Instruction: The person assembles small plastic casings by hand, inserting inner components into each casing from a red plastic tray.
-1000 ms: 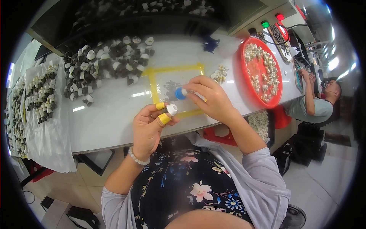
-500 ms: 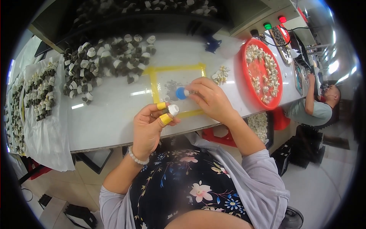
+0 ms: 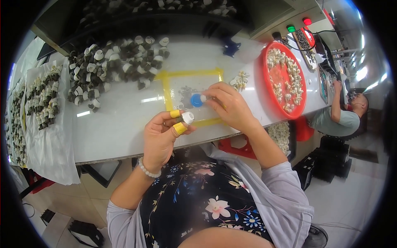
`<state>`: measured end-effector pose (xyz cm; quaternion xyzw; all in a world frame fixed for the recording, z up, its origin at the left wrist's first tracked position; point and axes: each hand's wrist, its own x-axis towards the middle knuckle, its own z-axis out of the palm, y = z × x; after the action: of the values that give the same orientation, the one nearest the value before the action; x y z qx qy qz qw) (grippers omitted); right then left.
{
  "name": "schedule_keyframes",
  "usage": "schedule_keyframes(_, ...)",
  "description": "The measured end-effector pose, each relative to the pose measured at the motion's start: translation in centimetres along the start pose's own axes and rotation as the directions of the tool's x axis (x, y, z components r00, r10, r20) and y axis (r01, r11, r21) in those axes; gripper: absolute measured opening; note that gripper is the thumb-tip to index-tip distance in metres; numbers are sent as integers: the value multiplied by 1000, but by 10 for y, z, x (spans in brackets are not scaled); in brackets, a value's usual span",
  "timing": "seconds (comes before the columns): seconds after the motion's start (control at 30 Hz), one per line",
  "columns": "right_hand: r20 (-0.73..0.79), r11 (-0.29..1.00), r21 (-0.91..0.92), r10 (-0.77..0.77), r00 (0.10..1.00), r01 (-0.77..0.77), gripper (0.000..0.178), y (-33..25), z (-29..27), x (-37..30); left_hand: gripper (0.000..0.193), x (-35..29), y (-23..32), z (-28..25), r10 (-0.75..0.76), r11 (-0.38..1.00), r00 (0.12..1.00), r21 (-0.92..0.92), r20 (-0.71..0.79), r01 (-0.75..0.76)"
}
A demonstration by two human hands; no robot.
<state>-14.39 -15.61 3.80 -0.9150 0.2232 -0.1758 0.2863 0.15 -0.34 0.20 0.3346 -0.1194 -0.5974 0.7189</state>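
Note:
My left hand (image 3: 159, 136), with yellow tape round its thumb and forefinger, pinches a small white-and-black cap-like part (image 3: 188, 118) above the front of the table, its white ring-shaped end facing right. My right hand (image 3: 232, 105) is farther right, with thumb and fingers pinched round a small whitish piece (image 3: 203, 98). That piece is at the right edge of a round blue lid-like dish (image 3: 196, 100), apparently touching it. The dish sits inside a yellow-taped rectangle (image 3: 167, 93) on the table. Small dark and clear bits (image 3: 184, 94) lie beside it.
Many white-and-black parts (image 3: 99, 66) are heaped at the back left. More stand in rows on a white sheet (image 3: 62, 144). A red basin (image 3: 266, 82) of pale pieces and a small pale pile (image 3: 240, 80) lie right. A co-worker (image 3: 341, 118) sits far right.
My right hand has shifted very slightly at the blue dish, its fingers still pinched. My left hand keeps the white-and-black part in nearly the same place, tilted a little.

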Motion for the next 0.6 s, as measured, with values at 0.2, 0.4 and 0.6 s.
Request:
schedule_keyframes(0.2, -23, 988, 151, 33, 999, -29, 23, -7, -4, 0, 27, 0, -1, -1, -2, 1000, 1000, 5, -6, 2)
schedule_keyframes(0.4, 138, 788, 571, 183, 973, -229, 20, -15, -5, -4, 27, 0, 0, 0, -5, 1000, 1000, -5, -6, 5)
schedule_keyframes(0.6, 187, 730, 642, 148, 971, -235, 21, -27, -8, -1, 26, 0, 1, 0, -11, 1000, 1000, -3, -8, 11)
